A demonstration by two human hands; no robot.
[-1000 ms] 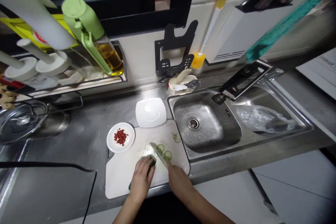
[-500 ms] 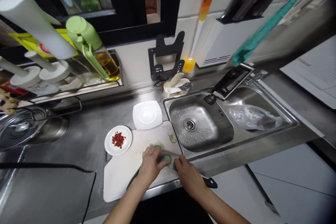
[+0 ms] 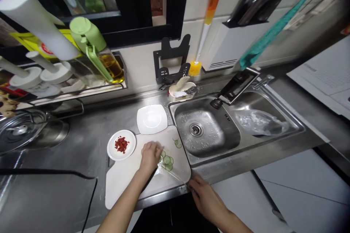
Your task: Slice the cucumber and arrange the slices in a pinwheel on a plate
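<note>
My left hand is over the white cutting board, its fingers curled down on a cucumber. Most of the cucumber is hidden under the hand and forearm; only a dark edge shows by the wrist. Several thin cucumber slices lie overlapping just right of the fingertips. At the board's front right edge, my right hand is closed around a kitchen knife. Its blade is seen nearly edge-on and points left towards the slices; the handle is hidden in the fist. Thin curls of cucumber peel lie near the board's right side.
A round plate of chopped red pieces and a square white dish stand at the board's back edge. The wet sink adjoins on the right, with a plastic bag in its second basin. An oil bottle stands on the left shelf.
My left hand has moved left and back, off the slices, which now show. My right hand has drawn the knife slightly towards the front right, turning its blade edge-on.
</note>
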